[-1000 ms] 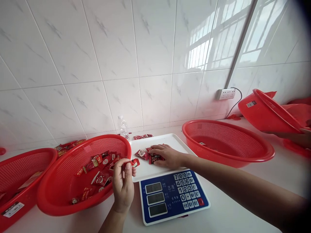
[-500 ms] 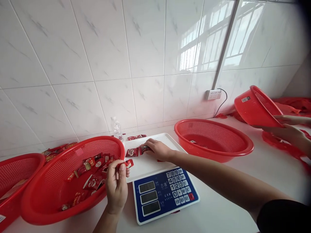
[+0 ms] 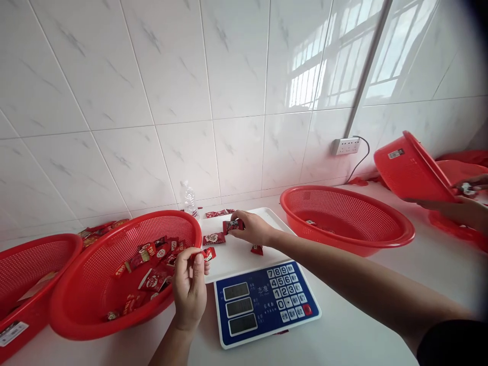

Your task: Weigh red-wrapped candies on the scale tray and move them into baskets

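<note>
My left hand pinches a small red candy packet between thumb and fingers, over the front left corner of the scale's white tray. My right hand is closed on a dark red snack packet above the tray. Flat on the tray, just left of that hand, lies another red packet. Under my right wrist a small red packet rests on the tray. Left of my left hand stands a red basket with several mixed packets inside.
A blue scale panel fronts the tray. Another red basket is to the right, one more at far left. Behind stand a clear bottle and packets. At right, another person's hands hold a tilted basket.
My right hand has raised the dark red packet slightly off the tray, and the small packet under my wrist shows more. The other person's far hand now holds a small item. The view has shifted slightly.
</note>
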Available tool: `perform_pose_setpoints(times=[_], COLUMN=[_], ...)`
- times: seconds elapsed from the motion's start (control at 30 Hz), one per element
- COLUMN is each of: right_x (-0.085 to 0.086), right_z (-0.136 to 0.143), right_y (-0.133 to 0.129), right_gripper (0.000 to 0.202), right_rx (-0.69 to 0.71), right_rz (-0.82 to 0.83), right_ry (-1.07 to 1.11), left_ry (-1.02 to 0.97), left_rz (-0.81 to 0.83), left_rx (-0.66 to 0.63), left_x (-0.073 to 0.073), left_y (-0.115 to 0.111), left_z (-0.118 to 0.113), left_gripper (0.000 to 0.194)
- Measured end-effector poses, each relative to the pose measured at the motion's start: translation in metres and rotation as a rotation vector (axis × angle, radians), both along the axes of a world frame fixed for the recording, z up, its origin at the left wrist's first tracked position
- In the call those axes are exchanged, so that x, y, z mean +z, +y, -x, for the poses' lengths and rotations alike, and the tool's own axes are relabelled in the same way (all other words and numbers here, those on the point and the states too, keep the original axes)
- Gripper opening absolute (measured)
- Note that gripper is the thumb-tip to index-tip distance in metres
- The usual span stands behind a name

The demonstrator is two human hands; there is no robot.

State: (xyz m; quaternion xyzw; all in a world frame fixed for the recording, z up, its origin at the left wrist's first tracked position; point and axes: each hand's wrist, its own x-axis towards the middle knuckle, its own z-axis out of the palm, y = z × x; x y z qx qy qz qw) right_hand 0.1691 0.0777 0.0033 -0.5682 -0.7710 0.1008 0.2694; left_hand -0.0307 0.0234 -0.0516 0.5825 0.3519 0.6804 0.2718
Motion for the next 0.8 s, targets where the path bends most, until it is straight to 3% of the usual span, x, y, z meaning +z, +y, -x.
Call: perform_pose_setpoints(times=[0.2,0.37,0.47,0.6,0.7,0.8], right_x=[-0.006,-0.006,-0.004,-0.012,-0.024,-0.028], right_z=[0.003,-0.012,-0.024,-0.031,-0.022,-0.007], right_y=[-0.004,-0.01,-0.014,-0.016,-0.013,-0.009], right_gripper=[0.036,0.07,0.079,0.071,0.068,0.068], right_rx=[0.135,0.26,0.219,0.085,0.045,0.099], right_rz=[0.031,0.101,0.149,0.194,0.212,0.182], right_ry=[-0.027,-0.041,-0.025,0.032,0.071,0.107], left_ry=[0.048,0.053,0.046,0.052,0.069,0.087], left_rz=[-0.033,-0.02,-0.012,-0.01,-0.028,-0.048], left_rx=[-0.006,0.0,0.003,-0.006,-0.012,-0.022], left_x=[0.0,0.001,0.001,0.0,-0.001,-0.002], left_y=[0.0,-0.001,-0.001,-0.001,-0.002,-0.002], left_z=[0.001,0.001,0.001,0.0,0.0,0.0], left_gripper=[0.023,0.025,0.026,0.026,0.024,0.021])
